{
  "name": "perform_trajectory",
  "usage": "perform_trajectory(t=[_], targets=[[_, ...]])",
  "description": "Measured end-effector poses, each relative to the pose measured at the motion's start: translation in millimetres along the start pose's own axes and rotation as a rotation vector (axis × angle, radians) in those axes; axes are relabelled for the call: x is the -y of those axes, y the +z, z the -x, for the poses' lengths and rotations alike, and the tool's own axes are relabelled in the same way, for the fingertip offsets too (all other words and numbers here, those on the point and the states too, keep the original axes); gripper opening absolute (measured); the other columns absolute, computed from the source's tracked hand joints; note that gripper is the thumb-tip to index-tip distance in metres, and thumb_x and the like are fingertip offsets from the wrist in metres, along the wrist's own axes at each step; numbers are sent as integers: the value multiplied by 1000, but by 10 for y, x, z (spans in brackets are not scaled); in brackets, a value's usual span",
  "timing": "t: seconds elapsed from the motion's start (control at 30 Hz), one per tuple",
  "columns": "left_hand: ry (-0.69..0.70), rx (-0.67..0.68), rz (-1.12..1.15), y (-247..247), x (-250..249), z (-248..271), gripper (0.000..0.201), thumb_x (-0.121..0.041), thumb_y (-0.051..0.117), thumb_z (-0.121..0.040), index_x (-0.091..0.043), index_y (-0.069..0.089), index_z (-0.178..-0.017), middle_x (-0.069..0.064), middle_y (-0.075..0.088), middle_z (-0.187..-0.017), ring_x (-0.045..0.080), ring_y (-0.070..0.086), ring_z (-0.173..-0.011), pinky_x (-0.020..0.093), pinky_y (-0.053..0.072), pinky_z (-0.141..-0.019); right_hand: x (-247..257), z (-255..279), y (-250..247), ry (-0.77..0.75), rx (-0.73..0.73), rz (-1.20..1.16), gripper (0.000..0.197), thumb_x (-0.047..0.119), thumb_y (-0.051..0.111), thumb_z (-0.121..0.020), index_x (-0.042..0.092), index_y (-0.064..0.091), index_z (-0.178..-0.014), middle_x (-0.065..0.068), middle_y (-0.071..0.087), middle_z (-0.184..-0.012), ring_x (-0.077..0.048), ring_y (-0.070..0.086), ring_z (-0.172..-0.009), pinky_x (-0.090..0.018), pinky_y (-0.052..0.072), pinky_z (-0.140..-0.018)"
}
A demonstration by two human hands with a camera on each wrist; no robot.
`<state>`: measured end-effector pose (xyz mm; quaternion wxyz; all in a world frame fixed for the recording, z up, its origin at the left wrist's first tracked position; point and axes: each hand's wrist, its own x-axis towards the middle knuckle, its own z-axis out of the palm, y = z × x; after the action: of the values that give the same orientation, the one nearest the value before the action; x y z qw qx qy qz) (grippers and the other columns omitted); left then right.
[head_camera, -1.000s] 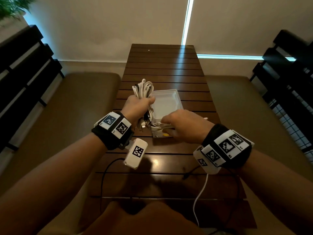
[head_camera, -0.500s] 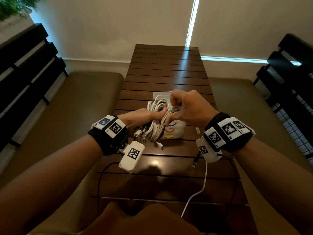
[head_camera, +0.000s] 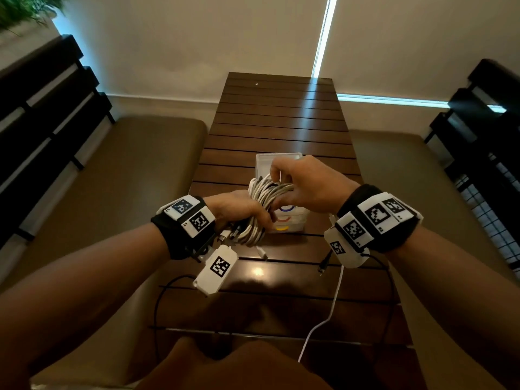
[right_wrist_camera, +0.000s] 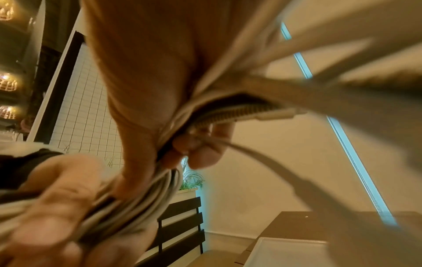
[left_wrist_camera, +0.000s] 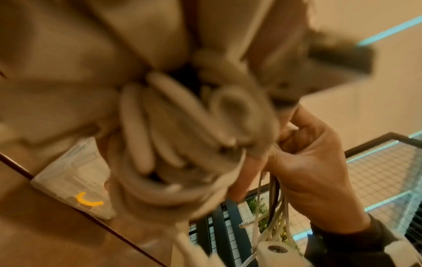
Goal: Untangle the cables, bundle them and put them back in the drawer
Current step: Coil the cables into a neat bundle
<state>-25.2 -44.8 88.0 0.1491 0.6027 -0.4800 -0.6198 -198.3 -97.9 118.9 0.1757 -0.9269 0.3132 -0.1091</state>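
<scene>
A coiled bundle of white cables (head_camera: 261,209) hangs just above the dark slatted table (head_camera: 281,116). My left hand (head_camera: 239,211) grips the bundle's lower part, fingers curled round it, with plug ends sticking out near the wrist. My right hand (head_camera: 298,184) pinches the bundle's upper loops from the right. Behind the hands stands a white plastic drawer box (head_camera: 289,223) with coloured arcs on its front. Up close in the left wrist view, the cable loops (left_wrist_camera: 182,135) are blurred, with the right hand (left_wrist_camera: 308,162) holding strands. The right wrist view shows the cable strands (right_wrist_camera: 141,195) running between both hands.
A loose white cable (head_camera: 323,322) and a black plug (head_camera: 323,266) trail over the table's near part. Padded benches (head_camera: 121,178) flank the table on both sides, with black slatted backs (head_camera: 42,108). The wall and a blind close off the far end.
Both hands have lifted the bundle off the drawer box and drawn it nearer. My right hand rose from the box's front to the bundle's top loops; the left hand's grip turned sideways.
</scene>
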Motion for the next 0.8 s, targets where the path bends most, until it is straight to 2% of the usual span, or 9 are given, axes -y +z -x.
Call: perform_trajectory(t=[0.1,0.17,0.23,0.3,0.4,0.5,0.6,0.7,0.8], targets=[[15,-28,92,-16,18,-5,22,-2,69,-77,-2,66,-99,17,68,-86,27,68,-73,36,56,-64,-69,13,-26,37,11,19,35,29,70,-86,18,55,-115,10,60,-85,0,53,-70,-10,38,-61],[48,-4,180,-12,11,3,20,2,64,-80,0,62,-100,21,68,-88,31,69,-75,37,57,-64,-121,21,29,-3,-133,101,38,32,65,-89,14,56,-121,-1,68,-94,-10,60,-75,-18,42,-66],[95,-15,250,15,-8,23,18,7,59,-82,-1,60,-98,18,66,-80,28,70,-68,33,57,-59,-155,0,120,-33,-296,166,38,42,57,-91,11,64,-114,-7,70,-99,-20,65,-80,-27,46,-67],[139,-37,294,44,-24,31,19,8,57,-81,1,61,-98,16,65,-74,25,68,-61,30,56,-55,-183,-41,209,-41,-368,87,43,47,49,-91,11,67,-107,-6,70,-98,-16,63,-82,-30,50,-70],[189,-55,362,106,-44,44,20,9,56,-81,1,63,-98,18,66,-70,26,67,-58,31,56,-55,-144,-63,331,-26,-475,-212,26,28,56,-94,7,68,-102,-1,64,-95,2,53,-81,-12,42,-77],[255,-60,441,182,-45,62,20,11,55,-81,-2,63,-94,21,63,-72,27,67,-57,34,57,-56,-15,-31,454,104,-598,-461,27,25,50,-96,6,65,-108,-2,58,-103,-4,54,-94,-12,42,-86],[302,-82,441,242,-52,77,18,10,54,-82,3,61,-97,22,63,-76,28,66,-61,35,58,-59,124,10,498,207,-542,-654,40,33,36,-102,12,52,-132,1,59,-123,-6,56,-114,-24,46,-98],[320,-95,411,279,-84,76,17,11,53,-81,5,61,-95,19,64,-77,28,66,-65,35,56,-63,215,76,483,245,-500,-702,46,35,29,-104,16,37,-145,5,51,-135,1,49,-119,-13,39,-100],[302,-76,401,309,-80,82,15,11,52,-81,0,61,-87,13,66,-69,24,66,-61,32,57,-60,234,130,539,236,-433,-721,61,58,23,-97,25,22,-149,-1,46,-145,-11,44,-132,-39,36,-111]])
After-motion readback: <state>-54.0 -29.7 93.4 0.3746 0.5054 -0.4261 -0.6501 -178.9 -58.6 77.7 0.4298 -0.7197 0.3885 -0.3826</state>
